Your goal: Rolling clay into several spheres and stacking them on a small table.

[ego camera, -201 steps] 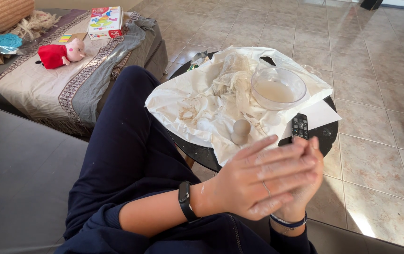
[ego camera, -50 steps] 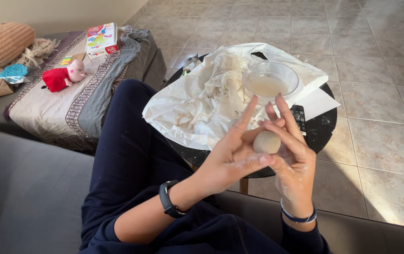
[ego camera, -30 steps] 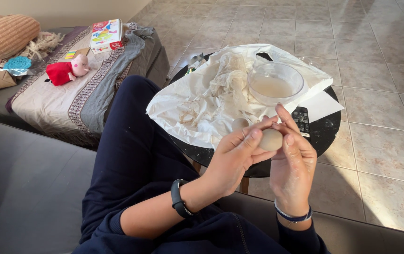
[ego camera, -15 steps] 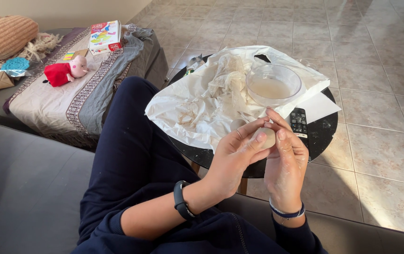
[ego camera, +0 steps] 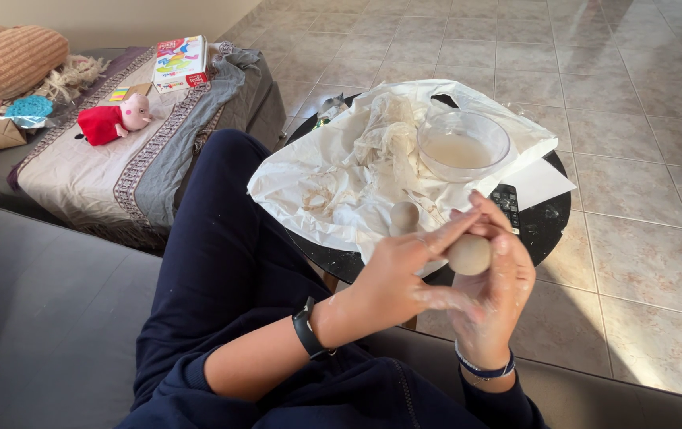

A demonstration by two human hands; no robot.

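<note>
Round black table, tiled floor, centre frame.
Clay balls: 2; one ball gripped between left hand and right hand; bowl: 1.

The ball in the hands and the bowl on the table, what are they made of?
The ball looks like soft clay or dough: matte, beige, smooth, with pale smears on both hands. The bowl looks like clear glass or plastic: you can see through it to cloudy water.
</note>
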